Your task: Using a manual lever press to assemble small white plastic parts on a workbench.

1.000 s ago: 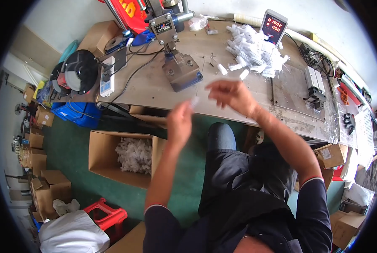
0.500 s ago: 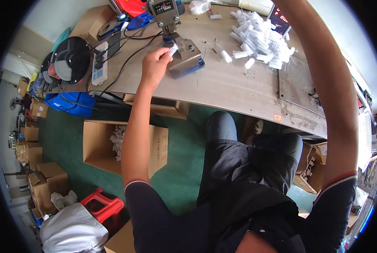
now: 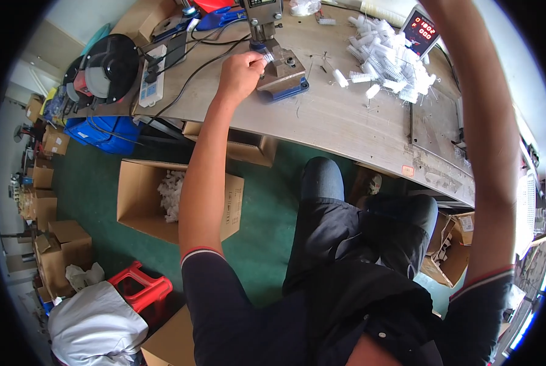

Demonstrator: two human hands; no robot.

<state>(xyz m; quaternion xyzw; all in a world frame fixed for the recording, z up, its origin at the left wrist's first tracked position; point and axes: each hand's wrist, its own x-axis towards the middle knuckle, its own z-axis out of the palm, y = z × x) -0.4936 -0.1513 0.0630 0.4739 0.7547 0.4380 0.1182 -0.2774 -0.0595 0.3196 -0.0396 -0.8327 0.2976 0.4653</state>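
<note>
My left hand (image 3: 241, 74) is closed, pinching a small white spring-like coil (image 3: 268, 58) between thumb and fingertips. It holds the coil at the metal fixture block (image 3: 282, 76) under the head of a grey bench press (image 3: 264, 17). The block has a bolt on top and a blue base. My right forearm (image 3: 491, 152) reaches up along the right side and leaves the picture at the top, so the right hand is out of sight. On the table to the right of the press lies a heap of similar white coils (image 3: 386, 61), several with thin wire ends.
A digital display (image 3: 420, 33) with red figures stands behind the heap. Cables and a white power strip (image 3: 152, 76) lie left of the press. Below the table's edge, an open cardboard box (image 3: 142, 195) holds white pieces. A red stool (image 3: 142, 287) stands at lower left.
The view has shifted a little, so the press, table and heap sit farther right and higher. My left hand remains at the fixture with the coil. More of the red display shows.
</note>
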